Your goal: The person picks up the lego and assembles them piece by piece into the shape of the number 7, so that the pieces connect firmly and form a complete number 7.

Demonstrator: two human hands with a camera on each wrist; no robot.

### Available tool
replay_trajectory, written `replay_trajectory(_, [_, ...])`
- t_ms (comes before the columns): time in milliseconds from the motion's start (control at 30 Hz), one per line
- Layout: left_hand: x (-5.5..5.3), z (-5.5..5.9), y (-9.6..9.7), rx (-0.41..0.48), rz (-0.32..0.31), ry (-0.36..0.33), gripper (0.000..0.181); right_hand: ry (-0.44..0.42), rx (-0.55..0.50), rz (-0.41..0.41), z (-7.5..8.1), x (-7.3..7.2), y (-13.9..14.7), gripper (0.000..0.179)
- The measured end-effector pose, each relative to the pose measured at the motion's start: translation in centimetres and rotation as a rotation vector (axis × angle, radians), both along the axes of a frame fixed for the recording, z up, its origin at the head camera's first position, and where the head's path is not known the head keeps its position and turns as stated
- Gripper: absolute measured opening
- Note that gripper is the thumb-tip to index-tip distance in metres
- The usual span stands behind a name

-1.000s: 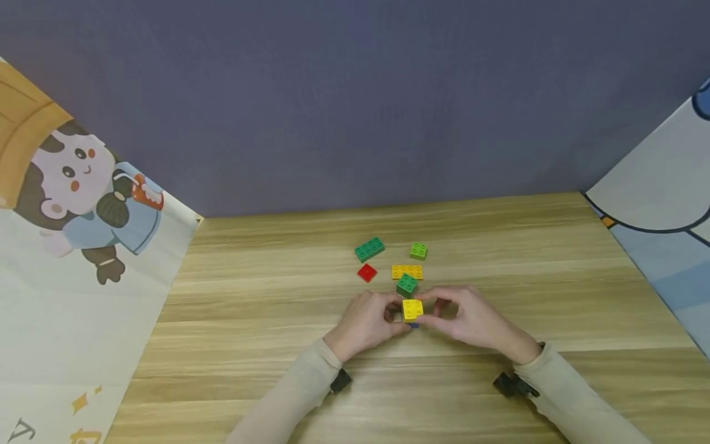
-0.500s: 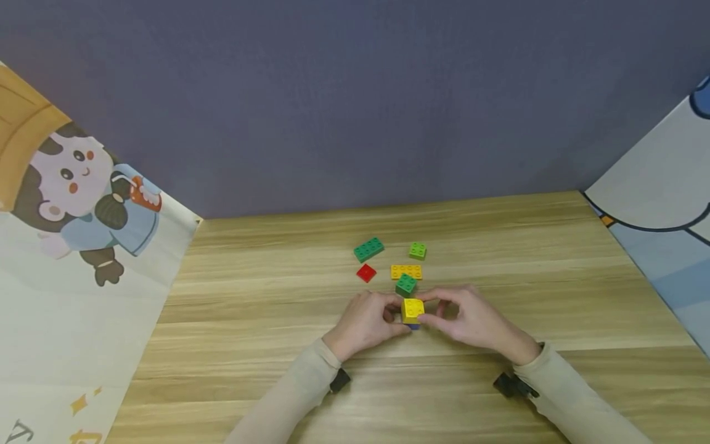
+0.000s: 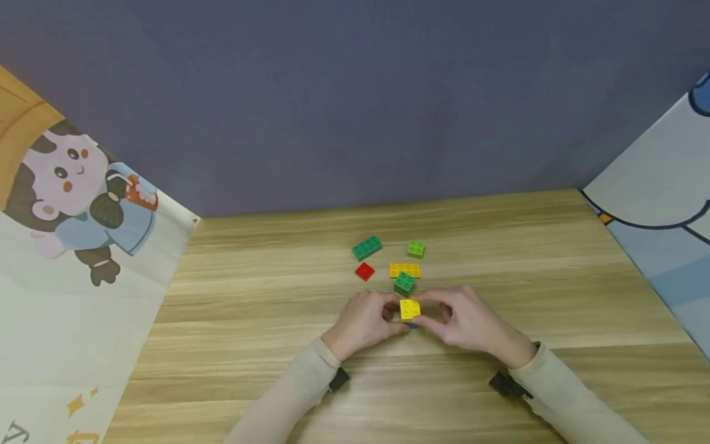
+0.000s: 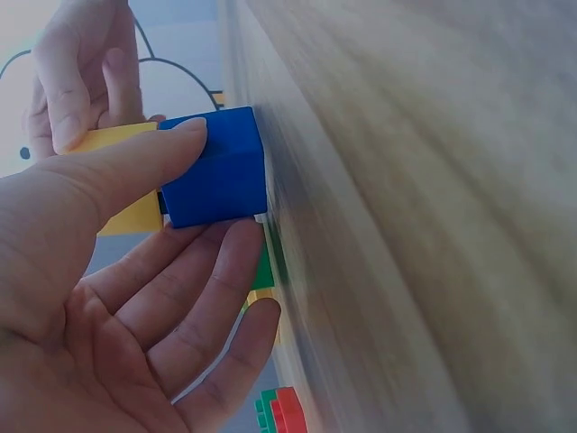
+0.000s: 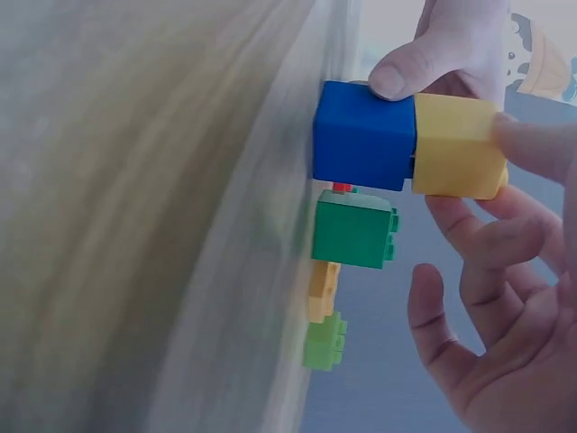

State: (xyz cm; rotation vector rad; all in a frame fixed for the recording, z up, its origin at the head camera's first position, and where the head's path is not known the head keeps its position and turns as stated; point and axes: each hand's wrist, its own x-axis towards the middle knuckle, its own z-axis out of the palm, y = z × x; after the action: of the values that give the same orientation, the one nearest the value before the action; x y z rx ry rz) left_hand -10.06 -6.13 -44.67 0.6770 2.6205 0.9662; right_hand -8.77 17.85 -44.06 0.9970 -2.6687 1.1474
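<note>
A yellow two-by-two brick [image 3: 410, 310] sits above a blue brick [image 4: 216, 171], and a thin gap shows between them in the right wrist view. My left hand [image 3: 363, 320] grips the blue brick, thumb on one side and fingers on the other. Thumb and index finger of my right hand [image 3: 468, 320] pinch the yellow brick. Seen from the head, the yellow brick covers most of the blue one. The blue brick's base is right at the wooden tabletop [image 5: 180, 225]. Just beyond the pair stands a green two-by-two brick [image 3: 404, 283].
Behind the green brick lies a flat yellow two-by-four brick [image 3: 405, 270]. Farther back are a lime brick [image 3: 416, 249] and a dark green two-by-four brick [image 3: 367, 248]. A red tile-like piece [image 3: 364, 271] lies to the left. A dark wall [image 3: 355, 111] rises behind the table.
The yellow brick tips slightly at half a second ago and looks more level now. Both hands keep their hold. The whole head view has shifted a little.
</note>
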Motion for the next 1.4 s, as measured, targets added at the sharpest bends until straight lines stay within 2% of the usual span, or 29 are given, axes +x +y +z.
replay_trajectory(167, [0.0,0.0,0.0,0.003,-0.002,0.013,0.034,-0.076,0.036,-0.042,0.2,-0.1,0.0,0.028])
replay_trajectory(333, [0.0,0.0,0.1,0.001,-0.002,0.016,0.035,-0.113,0.052,-0.051,0.3,-0.4,0.0,0.029])
replay_trajectory(833, [0.0,0.1,0.1,-0.038,-0.007,0.041,0.035,-0.061,0.009,-0.029,-0.3,-0.2,0.0,0.026])
replay_trajectory(1000, [-0.1,0.1,0.1,-0.048,-0.039,0.057,0.037,-0.063,-0.029,-0.029,-0.7,-0.3,0.1,0.027])
replay_trajectory(1233, [-0.3,0.6,-0.6,-0.078,-0.143,0.096,0.037,-0.1,-0.047,-0.037,-0.9,-0.2,0.1,0.029])
replay_trajectory(1400, [-0.3,0.8,-0.8,-0.046,-0.14,0.083,0.034,-0.138,-0.062,-0.047,-0.9,-0.2,0.1,0.029])
